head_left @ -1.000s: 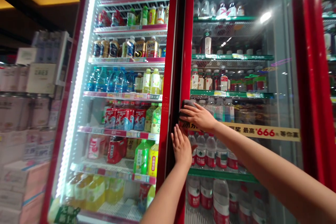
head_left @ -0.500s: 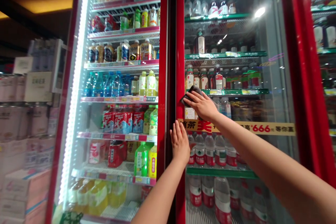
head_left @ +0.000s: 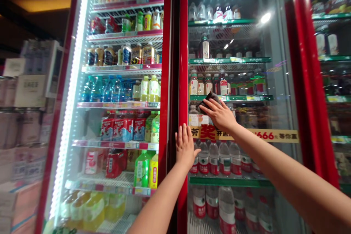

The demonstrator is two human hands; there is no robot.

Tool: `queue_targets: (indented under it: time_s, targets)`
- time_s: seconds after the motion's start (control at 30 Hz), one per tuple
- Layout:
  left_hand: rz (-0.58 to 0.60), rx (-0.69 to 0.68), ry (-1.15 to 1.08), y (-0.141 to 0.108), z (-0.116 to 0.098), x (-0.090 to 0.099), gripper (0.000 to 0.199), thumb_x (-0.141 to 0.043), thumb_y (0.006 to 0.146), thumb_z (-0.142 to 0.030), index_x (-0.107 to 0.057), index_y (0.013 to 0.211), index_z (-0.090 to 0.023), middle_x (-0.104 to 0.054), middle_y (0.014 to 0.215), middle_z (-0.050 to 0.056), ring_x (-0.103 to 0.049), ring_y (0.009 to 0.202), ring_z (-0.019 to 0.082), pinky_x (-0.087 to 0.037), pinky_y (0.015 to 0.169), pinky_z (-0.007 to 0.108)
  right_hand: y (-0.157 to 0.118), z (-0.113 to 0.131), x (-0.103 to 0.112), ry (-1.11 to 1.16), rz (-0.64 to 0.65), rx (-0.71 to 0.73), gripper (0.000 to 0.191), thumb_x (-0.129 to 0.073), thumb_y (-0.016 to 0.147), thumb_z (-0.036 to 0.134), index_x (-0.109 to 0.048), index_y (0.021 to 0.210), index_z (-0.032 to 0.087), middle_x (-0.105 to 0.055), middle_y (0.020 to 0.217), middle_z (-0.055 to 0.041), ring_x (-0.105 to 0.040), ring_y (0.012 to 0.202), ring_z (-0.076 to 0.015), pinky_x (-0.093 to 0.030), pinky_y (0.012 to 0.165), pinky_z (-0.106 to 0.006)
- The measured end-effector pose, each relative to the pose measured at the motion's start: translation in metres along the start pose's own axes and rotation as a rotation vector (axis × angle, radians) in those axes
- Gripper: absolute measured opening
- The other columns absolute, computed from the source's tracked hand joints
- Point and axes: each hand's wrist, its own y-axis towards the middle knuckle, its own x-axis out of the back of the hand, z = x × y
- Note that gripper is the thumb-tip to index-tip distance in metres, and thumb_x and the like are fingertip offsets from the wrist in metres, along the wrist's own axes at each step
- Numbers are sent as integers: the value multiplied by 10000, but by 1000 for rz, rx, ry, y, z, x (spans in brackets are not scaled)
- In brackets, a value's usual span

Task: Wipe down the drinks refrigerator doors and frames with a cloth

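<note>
- Dark, pliable cloth point(head_left: 212, 96): positioned beneath the right hand point(head_left: 223, 115), against the transparent glass door point(head_left: 257, 40), above the tan printed strip point(head_left: 270, 136).
- Right fingers: extended, slightly spread over the cloth.
- Left hand point(head_left: 186, 147): flat along the glossy red door frame point(head_left: 183, 62); fingers nearly together, thumb out.
- Step in hand: apparently wiping the glass.
- Next move: likely calls for even pressure, cloth kept flat, left hand steadying.

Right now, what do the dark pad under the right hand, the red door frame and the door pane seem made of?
Dark pad: probably matte fabric, from its dull, soft look; sponge is possible. Red door frame: glossy, painted metal or plastic, by its smooth highlights. Door pane: likely clear, polished glass, since bottles show through and it carries glare.
</note>
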Motion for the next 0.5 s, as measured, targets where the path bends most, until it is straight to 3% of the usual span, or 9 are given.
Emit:
queue_targets:
  time_s: [0.1,0.2,0.3,0.4,0.5]
  targets:
    - [-43,-6,-43,7,-7,1,1152,-818,760,-443,-128,1611,-88,-184,1672,246,-118,1563,377,-230,1248,574,-12,13,-6,-28,-47,-187,595,-443,973,171,-407,1555,290,-308,1657,-65,-302,1516,-318,-248,1210,-598]
    - [-71,4,-92,15,-14,2,1148,-788,791,-436,-67,1614,-86,-187,1669,257,-125,1559,391,-245,1236,597,-36,35,-15,2,7,-30,654,-497,939,167,-380,1564,320,-299,1662,-45,-301,1517,-303,-209,1231,-590]
    - [-81,-43,-120,29,-26,6,1179,-781,796,-407,11,1616,-106,-192,1670,250,-129,1560,387,-230,1238,609,-38,28,-12,26,70,125,660,-505,938,177,-376,1560,359,-303,1661,3,-304,1519,-261,-207,1247,-538]
    - [-79,-92,-138,45,-39,10,1195,-785,793,-415,26,1616,-110,-167,1675,250,-107,1563,384,-227,1241,596,-28,-7,-1,-19,35,-41,634,-453,959,155,-384,1558,352,-294,1665,-2,-292,1524,-262,-200,1244,-556]
    - [-72,-131,-147,54,-50,12,1174,-784,795,-448,-22,1616,-95,-158,1678,248,-96,1565,387,-196,1252,586,-50,-33,1,-93,-36,-325,596,-419,991,185,-369,1569,324,-290,1665,-52,-287,1525,-298,-189,1221,-633]
